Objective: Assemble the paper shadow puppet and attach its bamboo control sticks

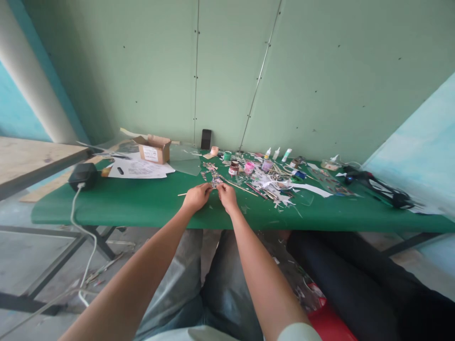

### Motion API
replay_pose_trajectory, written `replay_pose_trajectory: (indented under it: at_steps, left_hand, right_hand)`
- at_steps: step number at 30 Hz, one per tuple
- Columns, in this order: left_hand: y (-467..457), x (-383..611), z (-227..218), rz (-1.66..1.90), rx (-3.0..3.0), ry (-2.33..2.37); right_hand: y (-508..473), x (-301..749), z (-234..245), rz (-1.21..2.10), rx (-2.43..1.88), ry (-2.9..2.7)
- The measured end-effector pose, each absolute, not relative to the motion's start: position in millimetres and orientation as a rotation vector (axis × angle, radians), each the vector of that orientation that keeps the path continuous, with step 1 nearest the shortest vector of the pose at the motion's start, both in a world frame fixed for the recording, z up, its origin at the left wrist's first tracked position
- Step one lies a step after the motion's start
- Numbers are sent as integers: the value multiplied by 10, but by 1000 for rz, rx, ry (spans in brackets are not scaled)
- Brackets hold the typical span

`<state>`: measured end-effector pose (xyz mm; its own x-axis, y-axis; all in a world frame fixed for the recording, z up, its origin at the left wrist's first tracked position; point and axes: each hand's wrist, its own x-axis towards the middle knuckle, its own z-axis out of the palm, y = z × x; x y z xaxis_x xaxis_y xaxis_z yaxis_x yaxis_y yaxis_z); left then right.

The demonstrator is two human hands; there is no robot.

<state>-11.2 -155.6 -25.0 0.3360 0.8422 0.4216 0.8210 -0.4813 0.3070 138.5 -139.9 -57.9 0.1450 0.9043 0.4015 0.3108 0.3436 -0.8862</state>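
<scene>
White paper scraps [266, 182] clutter the green-topped desk [142, 203] at right. Left hand [198, 196] and right hand [226, 195], side by side, pinch a small mottled piece [215, 181].

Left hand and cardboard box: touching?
Apart. The head view shows green tabletop and white papers between the left hand and the cardboard box, which sits farther back.
</scene>
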Motion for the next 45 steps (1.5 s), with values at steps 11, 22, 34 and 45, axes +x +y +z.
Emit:
replay_pose_trajectory:
  at_steps: [11,22,34,45]
  left_hand:
    - [-1558,-115,-249,821,2542,1566]
    - [-1560,-109,-239,823,2513,1621]
    - [-1561,-103,-239,777,2520,1616]
    - [-1539,-107,-265,781,2542,1580]
  right_hand:
    - [-1402,1381,-585,617,-1184,-1406]
    - [-1413,1372,-576,656,-1179,-1383]
    - [-1405,1376,-580,697,-1160,-1355]
    - [-1400,1374,-588,694,-1158,-1369]
